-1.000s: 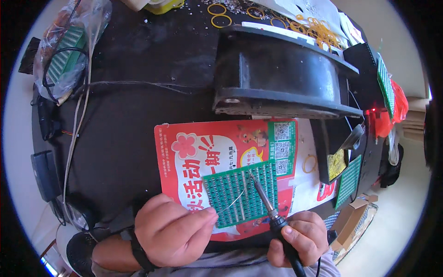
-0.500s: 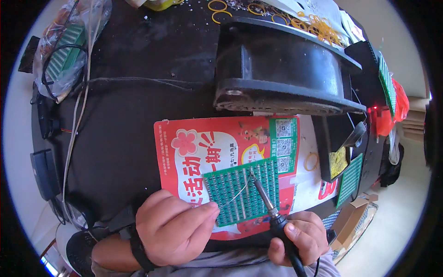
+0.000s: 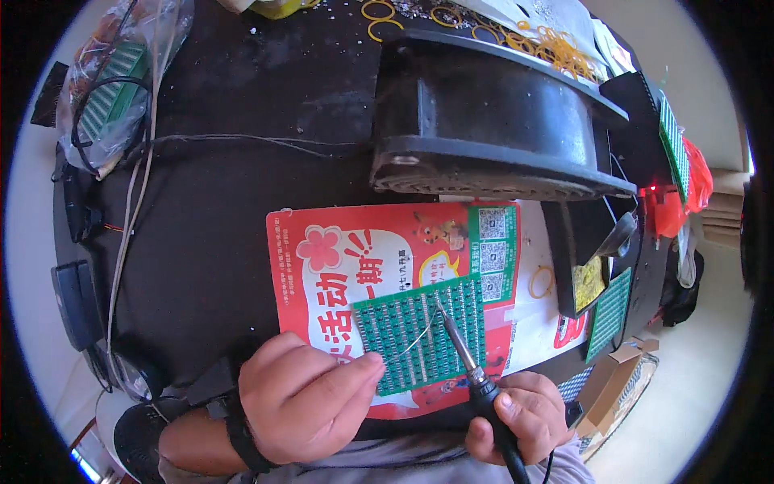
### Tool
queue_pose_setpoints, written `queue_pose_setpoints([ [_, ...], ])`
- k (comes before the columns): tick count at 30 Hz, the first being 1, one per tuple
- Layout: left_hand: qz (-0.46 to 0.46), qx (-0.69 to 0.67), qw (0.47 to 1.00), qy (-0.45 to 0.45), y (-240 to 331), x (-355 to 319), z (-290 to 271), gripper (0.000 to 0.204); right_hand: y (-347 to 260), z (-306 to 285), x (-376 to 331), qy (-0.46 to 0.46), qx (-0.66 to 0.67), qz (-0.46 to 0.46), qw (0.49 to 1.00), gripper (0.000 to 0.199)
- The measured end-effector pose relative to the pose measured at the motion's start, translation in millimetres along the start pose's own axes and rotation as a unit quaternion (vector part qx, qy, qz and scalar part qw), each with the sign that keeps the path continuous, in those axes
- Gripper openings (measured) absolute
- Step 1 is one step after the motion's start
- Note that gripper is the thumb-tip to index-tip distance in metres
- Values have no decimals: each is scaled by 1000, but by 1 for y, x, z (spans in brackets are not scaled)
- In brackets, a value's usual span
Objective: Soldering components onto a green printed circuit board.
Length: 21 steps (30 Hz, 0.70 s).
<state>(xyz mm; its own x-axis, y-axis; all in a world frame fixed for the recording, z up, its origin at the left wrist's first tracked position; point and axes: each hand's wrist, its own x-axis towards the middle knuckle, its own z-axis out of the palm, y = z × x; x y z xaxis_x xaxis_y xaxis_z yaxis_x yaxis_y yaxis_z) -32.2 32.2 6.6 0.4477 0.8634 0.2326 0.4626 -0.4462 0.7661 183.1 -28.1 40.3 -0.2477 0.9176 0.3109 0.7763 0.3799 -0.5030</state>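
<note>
1. Far left: a crumpled, see-through plastic bag (image 3: 90, 73) holds ridged green boards; smooth pale cables (image 3: 126, 234) trail down beside it.
2. Next, the widest stretch of dark, pale-specked tabletop (image 3: 218, 210) spreads between cables and sheet, crossed by thin wires near the top.
3. The left hand (image 3: 310, 395) is nearly closed, thumb and finger pinching a thin, curved silvery wire (image 3: 415, 342).
4. Centre: a flat green circuit board (image 3: 403, 323), rectangular, rough with rows of tiny parts, lies tilted on a red-and-white printed sheet (image 3: 294, 315).
5. The metal tip of a soldering iron (image 3: 476, 375) meets the board's upper part, close to the wire's end; contact between those two is too small to tell.
6. The right hand (image 3: 524, 415) curls around the iron's black handle, thumb along it.
7. A bulky black drum-shaped housing (image 3: 500, 113) with flat flanges blocks the way beyond the sheet.
8. Right: a black stand (image 3: 564, 234) with a yellow pad (image 3: 588, 286), then another green board (image 3: 609, 319) near the table's edge.
</note>
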Motion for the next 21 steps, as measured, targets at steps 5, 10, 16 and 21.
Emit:
queue_pose_setpoints([
  [5, 14, 6, 1000, 4, 0, -2, 0, 25, 16, 6, -18, 34, 50, -50, 997, 33],
  [10, 13, 3, 1000, -9, 1, -2, -1, 25, 10, 5, -13, 25, 31, -36, 999, 34],
  [16, 12, 7, 1000, -9, 1, -2, 0, 25, 20, 1, -26, 11, 66, -44, 997, 38],
  [21, 7, 14, 1000, -12, 1, 0, 3, 24, 22, 3, -25, 9, 63, -43, 997, 39],
])
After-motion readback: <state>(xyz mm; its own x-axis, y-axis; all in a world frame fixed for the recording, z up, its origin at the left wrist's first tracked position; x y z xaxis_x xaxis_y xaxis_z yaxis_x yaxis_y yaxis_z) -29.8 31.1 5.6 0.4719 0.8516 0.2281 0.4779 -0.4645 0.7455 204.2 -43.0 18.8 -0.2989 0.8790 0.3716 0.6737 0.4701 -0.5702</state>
